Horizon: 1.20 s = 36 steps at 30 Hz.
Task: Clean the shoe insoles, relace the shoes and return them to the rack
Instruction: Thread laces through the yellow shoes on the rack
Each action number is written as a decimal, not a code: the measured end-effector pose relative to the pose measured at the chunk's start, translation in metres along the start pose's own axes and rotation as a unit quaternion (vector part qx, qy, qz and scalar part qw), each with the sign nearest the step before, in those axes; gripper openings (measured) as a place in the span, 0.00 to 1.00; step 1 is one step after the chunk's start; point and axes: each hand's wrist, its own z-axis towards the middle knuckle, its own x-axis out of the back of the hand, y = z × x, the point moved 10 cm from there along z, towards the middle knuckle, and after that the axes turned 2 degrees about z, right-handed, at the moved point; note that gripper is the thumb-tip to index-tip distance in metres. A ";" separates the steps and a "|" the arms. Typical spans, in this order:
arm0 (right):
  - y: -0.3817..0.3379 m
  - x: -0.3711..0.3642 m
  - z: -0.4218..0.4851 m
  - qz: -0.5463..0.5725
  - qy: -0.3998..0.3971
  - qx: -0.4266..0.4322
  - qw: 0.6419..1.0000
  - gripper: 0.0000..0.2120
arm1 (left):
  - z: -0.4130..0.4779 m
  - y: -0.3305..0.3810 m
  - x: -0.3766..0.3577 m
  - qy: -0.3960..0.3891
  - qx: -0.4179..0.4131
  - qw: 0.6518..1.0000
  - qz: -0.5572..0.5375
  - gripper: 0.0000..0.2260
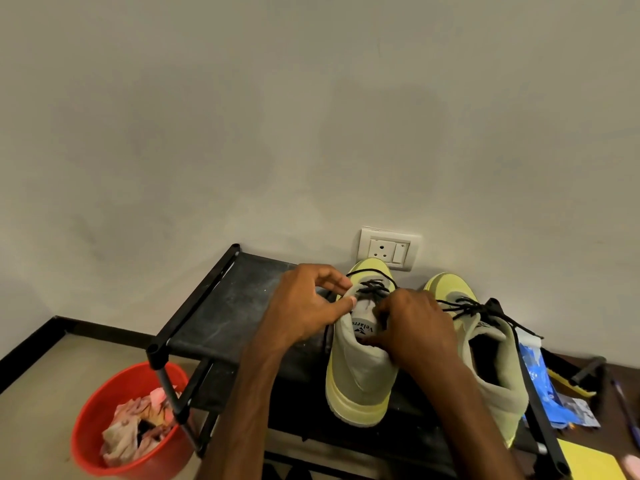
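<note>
Two yellow-green and grey shoes stand toes to the wall on the top shelf of a black rack [221, 306]. My left hand [304, 306] pinches the tongue edge and black lace of the left shoe [360, 375]. My right hand [415, 327] grips the same shoe's collar and lace from the right, its fingers curled over the opening. The right shoe [498, 368] stands untouched beside it, its black laces [485, 311] loose and trailing off to the right.
A red bucket [100, 403] with crumpled cloths sits on the floor left of the rack. A wall socket [388, 249] is behind the shoes. A blue packet [540, 379], a black-and-yellow brush [575, 379] and a yellow sheet [588, 462] lie to the right.
</note>
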 end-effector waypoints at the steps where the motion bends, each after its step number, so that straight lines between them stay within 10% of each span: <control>1: -0.002 -0.003 0.002 -0.010 -0.004 -0.002 1.000 0.23 | 0.000 0.001 0.000 0.001 -0.002 1.000 0.003 0.11; 11: 0.003 -0.002 0.007 0.028 0.040 -0.021 0.999 0.16 | 0.000 0.006 -0.001 0.032 -0.010 0.998 0.054 0.12; 19: 0.001 0.033 -0.011 0.157 0.227 0.075 0.958 0.06 | 0.001 0.026 -0.013 0.031 -0.068 0.991 0.107 0.13; 27: 0.004 0.031 -0.003 0.246 0.230 0.093 0.937 0.09 | 0.004 0.020 -0.022 -0.001 -0.094 0.983 0.158 0.25; 36: 0.012 0.033 0.000 0.293 0.165 0.099 0.936 0.16 | 0.006 0.028 -0.018 0.090 -0.095 0.976 0.172 0.12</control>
